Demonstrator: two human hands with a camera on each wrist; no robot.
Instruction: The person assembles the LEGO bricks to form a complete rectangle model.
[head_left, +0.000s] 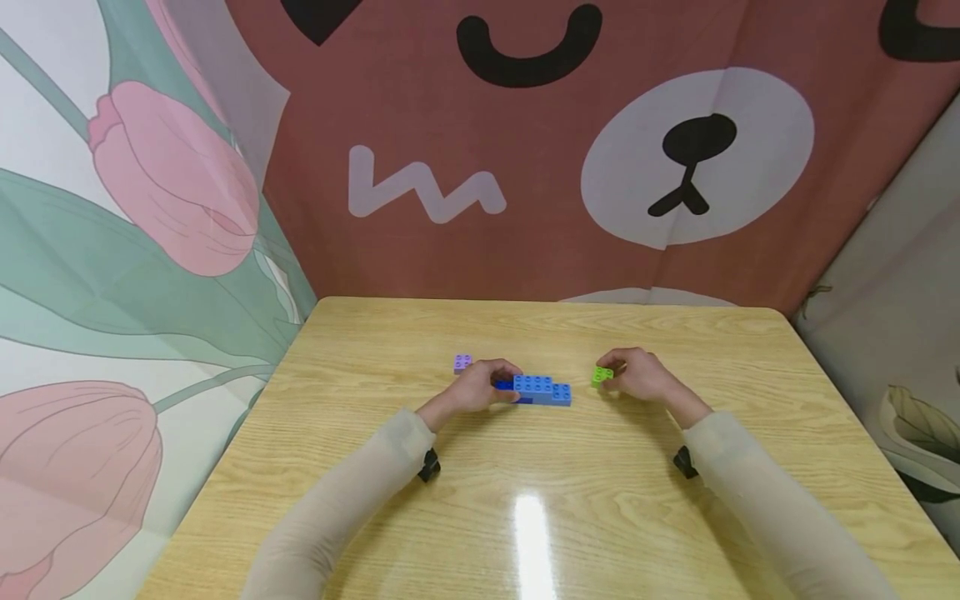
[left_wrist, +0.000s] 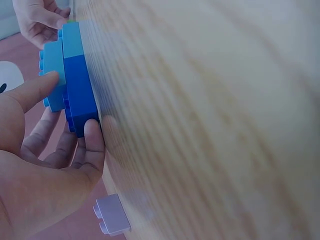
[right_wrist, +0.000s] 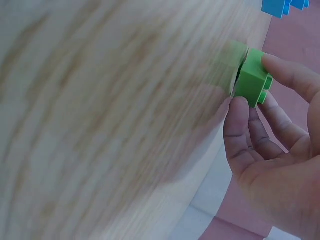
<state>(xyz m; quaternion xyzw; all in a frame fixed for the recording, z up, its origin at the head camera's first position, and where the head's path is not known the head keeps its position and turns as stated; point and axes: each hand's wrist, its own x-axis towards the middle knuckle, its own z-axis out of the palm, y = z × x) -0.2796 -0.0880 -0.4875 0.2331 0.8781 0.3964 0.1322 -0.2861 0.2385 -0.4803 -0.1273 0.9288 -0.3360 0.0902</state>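
Several blue toy building bricks are joined into one stepped block, with light blue bricks (head_left: 534, 385) on the right and a dark blue brick (left_wrist: 82, 92) at the left end, low down. My left hand (head_left: 478, 387) grips this block at its left end, thumb and fingers on opposite sides. To the right, my right hand (head_left: 637, 375) pinches a small lime green brick (right_wrist: 253, 80), studs up, between thumb and fingers. The green brick is at or just above the tabletop, apart from the blue block.
A small purple brick (head_left: 462, 362) lies just behind my left hand. The wooden table (head_left: 615, 517) ends at a curtain (head_left: 420, 258) with a printed bear face. Black wrist devices (head_left: 429, 465) sit below both sleeves.
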